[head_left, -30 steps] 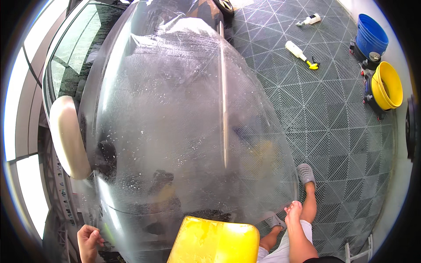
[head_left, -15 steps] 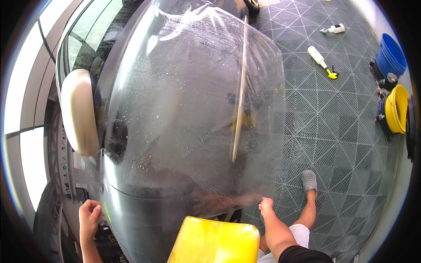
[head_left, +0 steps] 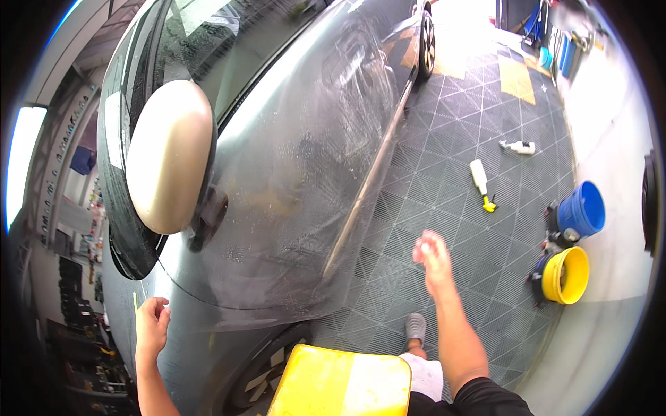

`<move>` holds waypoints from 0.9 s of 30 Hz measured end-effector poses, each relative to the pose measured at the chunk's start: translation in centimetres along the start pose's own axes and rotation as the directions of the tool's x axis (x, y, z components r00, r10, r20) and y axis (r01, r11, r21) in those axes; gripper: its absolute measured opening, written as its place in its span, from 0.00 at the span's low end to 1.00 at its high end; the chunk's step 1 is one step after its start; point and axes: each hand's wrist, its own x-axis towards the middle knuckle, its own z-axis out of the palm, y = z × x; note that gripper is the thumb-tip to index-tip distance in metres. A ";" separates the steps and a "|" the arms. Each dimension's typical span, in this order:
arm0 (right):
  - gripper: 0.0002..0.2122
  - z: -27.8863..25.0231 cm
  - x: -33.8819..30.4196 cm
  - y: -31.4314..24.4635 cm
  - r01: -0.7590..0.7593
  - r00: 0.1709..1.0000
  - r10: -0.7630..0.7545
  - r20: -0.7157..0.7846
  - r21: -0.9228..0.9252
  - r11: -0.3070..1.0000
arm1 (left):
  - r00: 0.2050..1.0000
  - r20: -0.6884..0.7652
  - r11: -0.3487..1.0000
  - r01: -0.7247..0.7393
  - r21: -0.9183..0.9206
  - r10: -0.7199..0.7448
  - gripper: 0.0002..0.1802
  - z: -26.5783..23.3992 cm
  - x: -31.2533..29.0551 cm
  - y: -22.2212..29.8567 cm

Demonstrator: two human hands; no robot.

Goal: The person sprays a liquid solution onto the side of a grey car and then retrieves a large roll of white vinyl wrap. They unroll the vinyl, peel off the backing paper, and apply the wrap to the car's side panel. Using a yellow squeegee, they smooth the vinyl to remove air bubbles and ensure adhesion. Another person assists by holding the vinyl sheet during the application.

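Observation:
A clear sheet of wet film (head_left: pixel 277 229) lies against the side of a dark grey car (head_left: pixel 187 347), over its door. Part of the sheet hangs out past a long pale strip (head_left: pixel 368 187) along the lower door. Beside the car's front, below the pale gold side mirror (head_left: pixel 173 159), my left hand (head_left: pixel 152 324) is closed with thumb and fingers together. A thin yellow-green sliver shows next to it; what the fingers pinch is too small to name. My right hand (head_left: pixel 433 260) is raised over the floor, apart from the sheet, its half-curled fingers blurred.
A yellow rounded block (head_left: pixel 340 381) fills the bottom middle. Two white spray bottles (head_left: pixel 479 179) lie on the grey tiled floor (head_left: pixel 485 277). Against the right wall stand a blue bucket (head_left: pixel 583 208) and a yellow bucket (head_left: pixel 565 275). A front wheel (head_left: pixel 260 381) shows low down.
The sheet, earlier stretched between both hands, now lies closer against the door. My right hand has come away from its edge and risen. The view has turned, showing more mirror and floor.

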 end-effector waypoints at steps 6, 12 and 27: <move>0.11 20.0 -7.8 -27.9 0.971 0.093 -0.585 0.806 0.058 0.234 | 0.983 -0.031 0.984 -0.179 0.016 0.179 0.04 0.6 1.4 1.2; 0.06 25.5 -0.9 -30.0 0.879 -0.159 -0.285 0.945 0.267 0.395 | 0.992 0.110 0.985 0.076 -0.154 -0.059 0.03 -0.4 -1.2 2.6; 0.17 24.9 57.4 -17.6 0.679 0.630 -0.632 0.452 -0.715 0.166 | 0.831 0.037 0.816 0.552 -0.173 -0.555 0.02 -1.2 -3.3 8.1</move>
